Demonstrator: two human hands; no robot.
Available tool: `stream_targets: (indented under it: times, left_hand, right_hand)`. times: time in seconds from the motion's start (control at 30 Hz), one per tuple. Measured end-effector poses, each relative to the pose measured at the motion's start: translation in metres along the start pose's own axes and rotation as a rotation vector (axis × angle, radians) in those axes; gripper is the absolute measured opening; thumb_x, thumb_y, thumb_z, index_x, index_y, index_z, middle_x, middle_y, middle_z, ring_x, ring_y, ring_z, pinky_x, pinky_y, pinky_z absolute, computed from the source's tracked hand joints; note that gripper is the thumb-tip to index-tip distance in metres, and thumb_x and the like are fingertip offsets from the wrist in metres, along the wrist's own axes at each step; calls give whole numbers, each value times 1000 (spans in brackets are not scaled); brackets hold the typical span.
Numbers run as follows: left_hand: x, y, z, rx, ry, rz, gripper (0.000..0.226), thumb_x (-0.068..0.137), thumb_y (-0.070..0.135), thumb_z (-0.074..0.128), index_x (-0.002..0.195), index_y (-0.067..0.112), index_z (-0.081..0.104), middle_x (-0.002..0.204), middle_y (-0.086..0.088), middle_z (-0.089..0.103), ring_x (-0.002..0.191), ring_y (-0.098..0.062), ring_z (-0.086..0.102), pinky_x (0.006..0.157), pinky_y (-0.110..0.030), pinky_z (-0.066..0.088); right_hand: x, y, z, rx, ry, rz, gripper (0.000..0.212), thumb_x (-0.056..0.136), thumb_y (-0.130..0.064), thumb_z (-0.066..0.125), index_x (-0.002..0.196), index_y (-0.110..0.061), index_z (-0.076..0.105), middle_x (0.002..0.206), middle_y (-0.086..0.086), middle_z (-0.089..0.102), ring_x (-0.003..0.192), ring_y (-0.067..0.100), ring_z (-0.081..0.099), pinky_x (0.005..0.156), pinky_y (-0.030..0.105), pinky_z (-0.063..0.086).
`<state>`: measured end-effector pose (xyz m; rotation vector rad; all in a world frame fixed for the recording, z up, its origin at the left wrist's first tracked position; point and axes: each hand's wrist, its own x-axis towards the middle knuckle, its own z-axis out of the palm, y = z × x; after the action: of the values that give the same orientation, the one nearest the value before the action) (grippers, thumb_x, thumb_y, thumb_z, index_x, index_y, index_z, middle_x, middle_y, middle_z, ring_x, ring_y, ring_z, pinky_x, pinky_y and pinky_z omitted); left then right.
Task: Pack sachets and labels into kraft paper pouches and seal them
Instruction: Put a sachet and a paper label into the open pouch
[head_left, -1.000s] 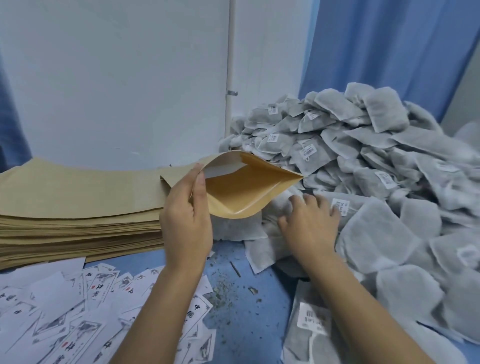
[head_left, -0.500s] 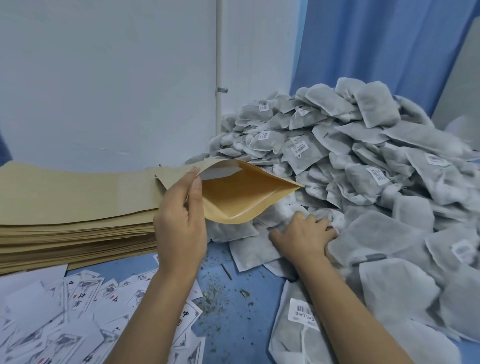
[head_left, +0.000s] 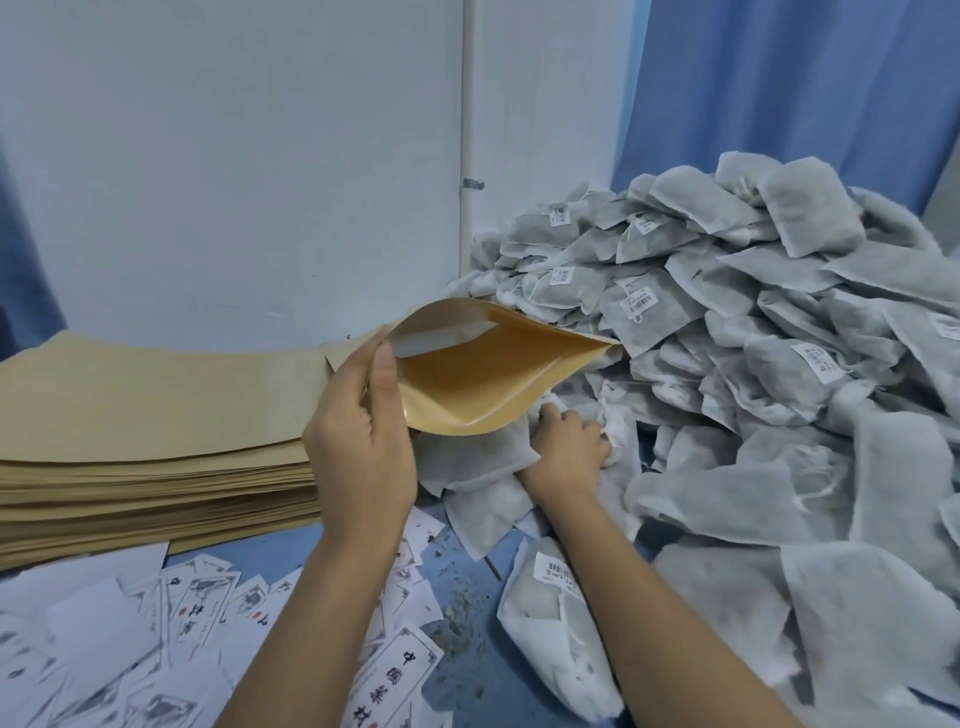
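Now, item by item. Left hand (head_left: 363, 441): yours, pinching the rim of the open kraft pouch (head_left: 498, 374), held mouth-right above the tabletop (head_left: 467, 649), as a second ago. Right hand (head_left: 569, 447): no longer spread flat; fingers curled, gripping a white sachet (head_left: 615, 423) at the foot of the sachet pile (head_left: 779, 338), just below the pouch mouth. Pouch stack (head_left: 156, 415): left, beside the held pouch. Labels (head_left: 197, 613): scattered lower left.
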<state>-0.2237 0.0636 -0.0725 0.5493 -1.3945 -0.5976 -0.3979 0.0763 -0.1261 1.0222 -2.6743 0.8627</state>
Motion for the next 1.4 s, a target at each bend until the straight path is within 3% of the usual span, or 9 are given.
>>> stream_targets:
  times: [0.1, 0.23, 0.47, 0.77, 0.9, 1.03, 1.13, 1.3, 1.4]
  left_hand:
    - [3, 0, -4, -5, 41, -17, 41, 98, 38, 38, 115, 13, 65, 94, -18, 67, 88, -28, 57, 74, -28, 45]
    - [6, 3, -9, -33, 75, -16, 40, 100, 36, 38, 103, 8, 66, 63, 11, 56, 60, -5, 51, 57, -9, 35]
    - [4, 11, -14, -24, 84, 5, 35, 101, 32, 38, 91, 9, 62, 58, 27, 51, 54, 4, 45, 55, -7, 32]
    - [-2, 10, -10, -33, 83, -31, 41, 100, 37, 38, 102, 8, 66, 65, 8, 54, 61, -5, 50, 59, -9, 34]
    - [-1, 14, -14, -10, 83, 5, 43, 98, 41, 36, 110, 12, 66, 88, -22, 65, 81, -27, 56, 65, -24, 43]
    - [4, 12, -24, -6, 92, 36, 46, 97, 43, 35, 111, 11, 65, 73, -11, 62, 61, -10, 51, 60, -10, 35]
    - [4, 11, -32, 3, 94, 52, 47, 98, 41, 35, 110, 6, 65, 67, -8, 57, 58, -10, 48, 57, -9, 32]
    - [-2, 17, -45, 32, 73, 62, 43, 99, 39, 36, 109, 8, 64, 80, -25, 59, 63, -19, 46, 58, -9, 35]
    - [-6, 19, -52, 33, 76, 55, 43, 100, 35, 36, 103, 3, 64, 62, 4, 51, 59, -6, 50, 58, -4, 33]
  right_hand:
    - [0, -10, -2, 408, 68, -15, 13, 84, -19, 52, 75, -14, 45, 88, 7, 57, 91, 29, 51, 86, 43, 42]
    - [-7, -5, -11, 680, 100, 21, 36, 85, 2, 44, 118, -6, 54, 123, 9, 55, 113, 23, 53, 93, 32, 44]
    - [-25, 15, -27, -166, 65, 84, 52, 89, -41, 44, 137, -22, 41, 155, 10, 23, 144, 34, 9, 112, 58, 6]
    - [-29, 15, -3, 4, -210, 199, 67, 90, -67, 25, 150, -41, 11, 159, 12, 15, 143, 32, 21, 109, 63, -8]
    - [-22, -4, 8, 298, -132, 102, 51, 92, -46, 38, 142, -37, 37, 135, 0, 55, 126, 22, 48, 113, 53, -10]
    - [-18, -10, 10, 634, -23, 38, 35, 90, -27, 50, 124, -31, 56, 87, -13, 61, 113, 17, 51, 116, 46, 12]
    - [-16, -3, 3, 906, -61, 44, 36, 89, -14, 52, 122, -25, 60, 108, -3, 61, 114, 21, 53, 108, 42, 35]
    - [-29, 1, -16, 686, 181, -6, 25, 83, -27, 51, 66, -13, 64, 85, 6, 57, 90, 21, 50, 75, 34, 41]
    - [-46, 1, -25, 501, -37, -70, 47, 84, -36, 44, 49, -6, 48, 51, 7, 50, 58, 26, 49, 54, 32, 37]
